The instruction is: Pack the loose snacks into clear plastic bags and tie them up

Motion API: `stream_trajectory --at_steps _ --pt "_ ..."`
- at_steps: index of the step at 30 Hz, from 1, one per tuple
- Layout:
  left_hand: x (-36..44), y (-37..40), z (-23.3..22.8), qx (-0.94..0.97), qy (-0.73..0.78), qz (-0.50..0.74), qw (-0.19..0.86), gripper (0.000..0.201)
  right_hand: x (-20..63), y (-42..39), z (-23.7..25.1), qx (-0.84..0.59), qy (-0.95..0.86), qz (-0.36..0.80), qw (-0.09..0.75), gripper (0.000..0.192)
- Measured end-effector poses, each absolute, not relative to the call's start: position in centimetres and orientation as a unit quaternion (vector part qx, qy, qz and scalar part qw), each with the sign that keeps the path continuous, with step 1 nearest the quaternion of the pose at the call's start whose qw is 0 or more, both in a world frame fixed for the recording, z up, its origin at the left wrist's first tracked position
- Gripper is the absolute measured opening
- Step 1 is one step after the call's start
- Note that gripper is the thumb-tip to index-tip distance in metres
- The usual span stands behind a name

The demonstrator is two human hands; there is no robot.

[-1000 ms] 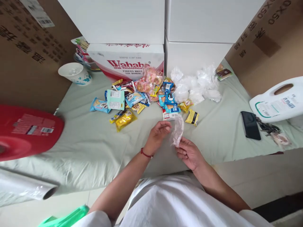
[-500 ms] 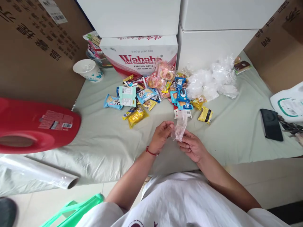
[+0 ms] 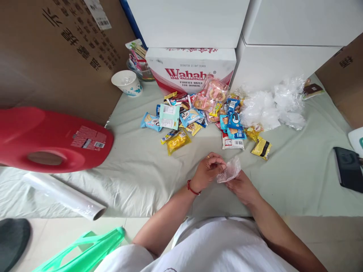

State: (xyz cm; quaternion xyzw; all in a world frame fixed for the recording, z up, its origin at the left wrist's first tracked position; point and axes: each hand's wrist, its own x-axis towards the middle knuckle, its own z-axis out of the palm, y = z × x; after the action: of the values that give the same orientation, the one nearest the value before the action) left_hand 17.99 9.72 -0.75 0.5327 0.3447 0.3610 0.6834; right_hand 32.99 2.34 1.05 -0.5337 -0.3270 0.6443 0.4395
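A small clear plastic bag (image 3: pixel 231 168) is between my two hands, near the front edge of the cloth-covered table. My left hand (image 3: pixel 208 172), with a red cord bracelet at its wrist, has its fingers closed at the bag's left edge. My right hand (image 3: pixel 242 187) grips the bag from below right; part of its fingers is hidden behind the plastic. Beyond the hands lies a pile of wrapped snacks, among them a yellow packet (image 3: pixel 178 142), a mint-green packet (image 3: pixel 169 116) and a yellow-and-black packet (image 3: pixel 261 148). Crumpled clear plastic bags (image 3: pixel 262 109) are heaped at the right.
A white Wahaha carton (image 3: pixel 195 70) stands behind the snacks. To the left are a paper cup (image 3: pixel 127 83), a red jug (image 3: pixel 93 145) and a roll of plastic film (image 3: pixel 66 196). A black phone (image 3: pixel 348 170) lies far right; a green bag (image 3: pixel 96 247) is below the table edge.
My view has shifted, so the scene sits farther right in the picture. The clear bag, upright before, now tilts to the right and looks more spread between my hands.
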Motion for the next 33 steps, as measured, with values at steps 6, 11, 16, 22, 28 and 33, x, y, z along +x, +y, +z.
stream_trajectory --at_steps 6,11,16,22,28,33 --pt "17.7 10.0 -0.8 0.521 0.329 0.396 0.681 0.033 34.0 4.0 1.4 -0.545 -0.37 0.57 0.491 0.036" --pt "17.6 10.5 -0.9 0.456 0.353 0.45 0.682 0.031 34.3 4.9 0.9 -0.554 -0.343 0.53 0.542 0.03" --pt "17.6 10.8 -0.3 0.351 0.365 0.449 0.736 0.042 35.9 4.6 1.7 -0.537 -0.253 0.563 0.575 0.039" --pt "17.7 11.2 -0.8 0.332 0.422 0.463 0.705 0.047 36.6 4.2 0.6 -0.601 -0.308 0.511 0.531 0.038" --pt "17.8 11.3 -1.7 0.355 0.458 0.507 0.638 0.045 36.1 3.4 1.3 -0.688 -0.511 0.24 0.456 0.024" --pt "17.9 11.0 -1.0 0.339 0.419 0.512 0.669 0.042 33.1 3.6 1.8 -0.543 -0.736 0.222 0.338 0.029"
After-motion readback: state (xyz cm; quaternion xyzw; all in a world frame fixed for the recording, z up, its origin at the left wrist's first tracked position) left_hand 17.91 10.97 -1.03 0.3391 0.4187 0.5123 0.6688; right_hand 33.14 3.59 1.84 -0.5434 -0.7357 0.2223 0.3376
